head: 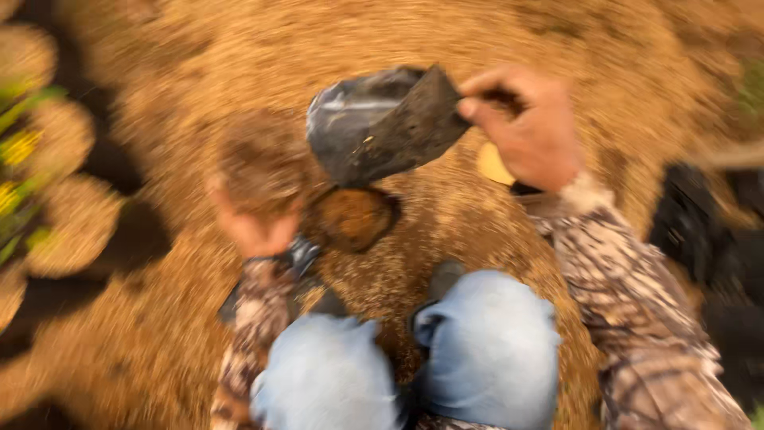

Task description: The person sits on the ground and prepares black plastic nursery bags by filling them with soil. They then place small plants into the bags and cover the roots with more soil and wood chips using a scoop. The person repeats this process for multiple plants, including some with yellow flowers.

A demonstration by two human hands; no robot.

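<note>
The person crouched over a wide spread of golden-brown husk-like material (239, 64), both knees in light blue trousers (485, 342) showing at six o'clock. The right hand (529, 127), up at about one o'clock from the knees, pinched the edge of a dark, soiled plastic bag (382, 127) between thumb and fingers, closed firmly on its corner; the bag hung open and tilted toward ten o'clock. The left hand (259, 211), at about nine o'clock from the bag, was cupped palm-up and heaped with a mound of the same brown material; the blur was heavy, so its fingers seemed loosely curled around the load rather than clenched. Just below the bag, between the two hands, lay a round dark-rimmed opening filled with brown stuff (350, 216), possibly another filled bag. Both sleeves (629, 295) were of a mottled brown-and-white pattern. At the far nine o'clock edge stood a row of round filled bags (76, 223) with green leaves (20, 151) beside them.
</note>
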